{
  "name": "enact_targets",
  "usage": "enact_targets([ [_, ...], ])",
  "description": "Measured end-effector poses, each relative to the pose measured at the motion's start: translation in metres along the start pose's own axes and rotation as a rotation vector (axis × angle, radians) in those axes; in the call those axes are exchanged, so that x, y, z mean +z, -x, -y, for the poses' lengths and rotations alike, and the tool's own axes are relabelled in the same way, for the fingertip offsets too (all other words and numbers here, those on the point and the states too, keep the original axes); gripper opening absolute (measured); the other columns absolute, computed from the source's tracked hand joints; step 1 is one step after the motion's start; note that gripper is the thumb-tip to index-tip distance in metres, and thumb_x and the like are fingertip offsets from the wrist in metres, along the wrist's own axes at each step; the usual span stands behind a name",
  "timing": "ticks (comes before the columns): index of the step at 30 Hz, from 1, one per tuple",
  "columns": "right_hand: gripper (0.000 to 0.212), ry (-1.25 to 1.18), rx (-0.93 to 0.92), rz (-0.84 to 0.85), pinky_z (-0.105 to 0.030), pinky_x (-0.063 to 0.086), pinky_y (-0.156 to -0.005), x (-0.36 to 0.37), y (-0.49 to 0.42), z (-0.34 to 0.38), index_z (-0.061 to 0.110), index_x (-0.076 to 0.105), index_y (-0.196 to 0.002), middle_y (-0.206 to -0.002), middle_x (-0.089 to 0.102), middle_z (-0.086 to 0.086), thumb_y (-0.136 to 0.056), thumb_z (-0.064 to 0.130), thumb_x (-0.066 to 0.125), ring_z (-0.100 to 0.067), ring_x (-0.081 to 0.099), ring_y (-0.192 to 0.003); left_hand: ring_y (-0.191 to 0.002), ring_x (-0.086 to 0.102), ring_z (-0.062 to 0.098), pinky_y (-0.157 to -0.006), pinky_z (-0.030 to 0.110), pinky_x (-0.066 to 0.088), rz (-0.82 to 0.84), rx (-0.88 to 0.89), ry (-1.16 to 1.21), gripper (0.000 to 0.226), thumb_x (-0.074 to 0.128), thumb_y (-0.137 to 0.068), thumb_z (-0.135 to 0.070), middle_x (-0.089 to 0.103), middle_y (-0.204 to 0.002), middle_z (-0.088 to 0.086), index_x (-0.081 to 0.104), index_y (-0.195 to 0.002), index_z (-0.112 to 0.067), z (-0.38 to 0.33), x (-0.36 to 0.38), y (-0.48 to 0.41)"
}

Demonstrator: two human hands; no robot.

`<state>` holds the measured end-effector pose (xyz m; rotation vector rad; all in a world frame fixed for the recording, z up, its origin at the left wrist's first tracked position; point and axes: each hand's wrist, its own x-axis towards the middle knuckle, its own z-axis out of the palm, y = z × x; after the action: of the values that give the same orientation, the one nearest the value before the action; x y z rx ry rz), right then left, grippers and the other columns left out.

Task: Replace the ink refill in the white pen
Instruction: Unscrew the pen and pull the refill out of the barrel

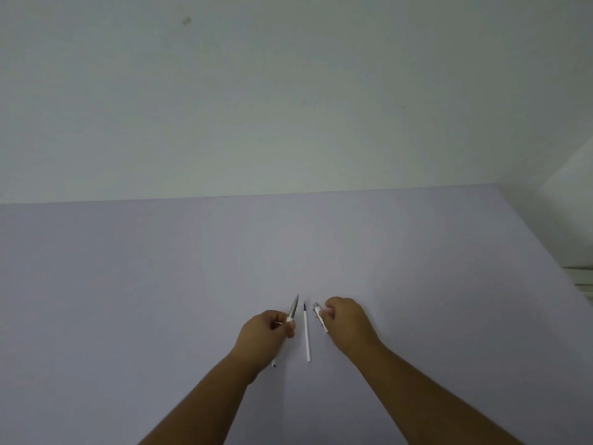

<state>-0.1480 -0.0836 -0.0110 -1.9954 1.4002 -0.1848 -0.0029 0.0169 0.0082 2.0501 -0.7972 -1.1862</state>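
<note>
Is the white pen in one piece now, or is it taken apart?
Taken apart. The left hand holds the front part, the right hand holds the clip end, and one refill lies loose on the table.

Your table (160,284) is a plain pale lavender, with a plain off-white wall (288,91) at twelve o'clock. The refill (306,335) lying on it is white with a dark tip. At nine o'clock of it, your left hand (266,335) has a silver-grey, white-ended pen piece (292,309); at three o'clock sits a white-and-silver piece (318,313).
</note>
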Motion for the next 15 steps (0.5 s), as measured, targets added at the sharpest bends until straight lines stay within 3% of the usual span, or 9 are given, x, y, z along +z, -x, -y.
enact_targets([
  [2, 0.037, -0.186, 0.031, -0.019, -0.024, 0.035, -0.055, -0.006, 0.003, 0.008, 0.017, 0.049, -0.061, -0.061, 0.048, 0.003, -0.089, 0.04, 0.053, -0.013, 0.044, -0.057, -0.079, 0.063, 0.018, -0.063, 0.022, 0.048, -0.012, 0.045, -0.04, 0.013, 0.057, -0.09, -0.032, 0.071, -0.087, -0.001, 0.064, -0.08, -0.027, -0.001, 0.0, 0.003],
  [5, 0.046, -0.53, 0.152, 0.099, -0.023, 0.042, -0.057, -0.013, 0.012, 0.028, 0.01, 0.064, -0.071, -0.062, 0.056, 0.002, -0.08, 0.055, 0.061, -0.011, 0.048, -0.056, -0.075, 0.065, 0.017, -0.066, 0.024, 0.05, -0.05, 0.147, -0.116, 0.011, 0.054, -0.092, -0.034, 0.068, -0.083, -0.004, 0.062, -0.09, -0.026, -0.004, 0.002, 0.009],
  [7, 0.038, -0.583, 0.159, 0.138, -0.024, 0.042, -0.055, -0.015, 0.017, 0.036, 0.011, 0.065, -0.071, -0.06, 0.055, 0.002, -0.078, 0.048, 0.067, -0.011, 0.046, -0.053, -0.068, 0.062, 0.01, -0.063, 0.019, 0.049, -0.063, 0.197, -0.12, 0.011, 0.053, -0.093, -0.034, 0.065, -0.079, -0.008, 0.061, -0.094, -0.026, -0.007, 0.003, 0.014],
  [11, 0.02, -0.678, 0.131, 0.155, -0.022, 0.042, -0.056, -0.023, 0.023, 0.043, 0.014, 0.068, -0.072, -0.061, 0.058, 0.004, -0.084, 0.03, 0.066, -0.01, 0.049, -0.057, -0.06, 0.051, 0.007, -0.06, 0.019, 0.044, -0.063, 0.185, -0.051, 0.021, 0.053, -0.093, -0.036, 0.06, -0.067, -0.007, 0.065, -0.08, -0.024, -0.01, 0.002, 0.024],
  [15, 0.013, -0.77, 0.074, 0.196, -0.017, 0.043, -0.054, -0.031, 0.028, 0.05, 0.018, 0.07, -0.075, -0.061, 0.061, 0.008, -0.086, 0.02, 0.063, -0.007, 0.052, -0.058, -0.052, 0.047, 0.007, -0.053, 0.02, 0.043, 0.114, 0.04, 0.298, 0.027, 0.053, -0.094, -0.031, 0.061, -0.061, -0.007, 0.074, -0.086, -0.015, -0.018, -0.006, 0.033],
])
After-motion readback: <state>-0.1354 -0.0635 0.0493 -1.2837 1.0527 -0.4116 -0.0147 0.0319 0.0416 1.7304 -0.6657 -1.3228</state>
